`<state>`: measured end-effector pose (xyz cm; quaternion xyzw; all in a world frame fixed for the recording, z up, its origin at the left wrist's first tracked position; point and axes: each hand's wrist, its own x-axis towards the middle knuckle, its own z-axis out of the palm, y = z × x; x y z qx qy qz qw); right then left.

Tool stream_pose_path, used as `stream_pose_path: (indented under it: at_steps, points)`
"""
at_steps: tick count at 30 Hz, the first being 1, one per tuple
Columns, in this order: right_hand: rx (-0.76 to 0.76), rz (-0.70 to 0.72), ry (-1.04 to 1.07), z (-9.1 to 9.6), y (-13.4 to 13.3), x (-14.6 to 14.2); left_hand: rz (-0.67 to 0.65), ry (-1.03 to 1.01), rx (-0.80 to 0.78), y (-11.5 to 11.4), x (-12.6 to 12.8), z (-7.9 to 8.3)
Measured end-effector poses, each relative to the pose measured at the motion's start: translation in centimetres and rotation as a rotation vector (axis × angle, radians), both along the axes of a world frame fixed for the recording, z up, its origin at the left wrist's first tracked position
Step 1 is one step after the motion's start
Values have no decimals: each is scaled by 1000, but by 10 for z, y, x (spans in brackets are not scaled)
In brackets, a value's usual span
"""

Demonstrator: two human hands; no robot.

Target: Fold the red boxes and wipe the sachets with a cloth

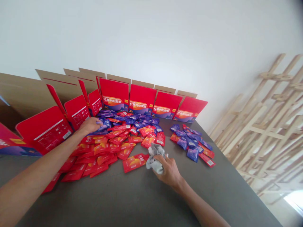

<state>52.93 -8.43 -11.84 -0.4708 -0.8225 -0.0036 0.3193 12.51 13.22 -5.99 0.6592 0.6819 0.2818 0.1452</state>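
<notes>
Fingers of the right hand (169,171) are clenched around a crumpled grey cloth (155,164); those of the left hand (90,126) are at the edge of a purple sachet (102,125), at the rear left of the heap; whether they pinch it or merely touch it, I cannot tell.

Hazards, in my judgement: the red sachets (101,148) lie loosely overlapped, so a pull at one could send its neighbours sliding; the cloth is beside a lone red sachet (134,162) and could drag it along if swept left; the smaller mixed pile (191,142) lies near the right edge of the tabletop (132,201), where a wide sweep of the right arm could push pieces off; red and purple are intermingled in both groups, so a wrong pick is possible.

Surroundings: four red boxes (142,98) stand along the back, their raised panels hemming in the heap; further boxes (46,130) line the left side, close by the left forearm, and restrict its sideways movement; a wooden rack (262,126) stands beyond the right edge, well apart from both hands.
</notes>
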Motion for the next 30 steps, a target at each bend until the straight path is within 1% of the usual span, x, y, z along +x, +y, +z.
stream_pose_path:
  at_steps: [3, 5, 7, 8, 9, 10, 13, 14, 15, 16, 18, 21, 23, 26, 28, 30]
  points:
    - [10, -31, 62, -1, 1, 3, 87, 14, -9, -13, -8, 19]
    - [25, -38, 109, -2, 2, 4, 101, 10, 23, -28, -5, 29]
    - [34, -45, 156, -3, 3, 5, 50, -139, 20, -48, 11, 32]
    - [35, -49, 179, -4, 3, 5, -9, -247, -2, -60, 24, 30]
    - [38, -47, 200, -5, 3, 6, -96, -556, -85, -73, 39, 25]
    - [46, -32, 220, -6, 3, 6, -176, -689, -155, -87, 57, 19]
    - [80, 66, 269, -11, 0, 7, -321, -849, -277, -130, 115, -8]
    - [86, 95, 287, -13, -1, 7, -403, -978, -349, -143, 134, -18]
    - [93, 113, 311, -15, -2, 6, -488, -1054, -424, -156, 151, -28]
    - [102, 122, 340, -17, -3, 5, -560, -1081, -482, -168, 166, -37]
    - [127, 129, 407, -20, -6, 2, -658, -1080, -549, -187, 190, -52]
    - [171, 154, 494, -21, -8, -6, -731, -1045, -499, -203, 209, -67]
    - [184, 184, 542, -19, -9, -11, -740, -975, -447, -207, 211, -72]
    - [168, 201, 580, -16, -9, -17, -662, -830, -427, -208, 209, -74]
    - [149, 145, 620, -15, -7, -18, -622, -744, -405, -208, 208, -76]
    - [129, 42, 697, -13, -4, -17, -652, -673, -356, -210, 207, -79]
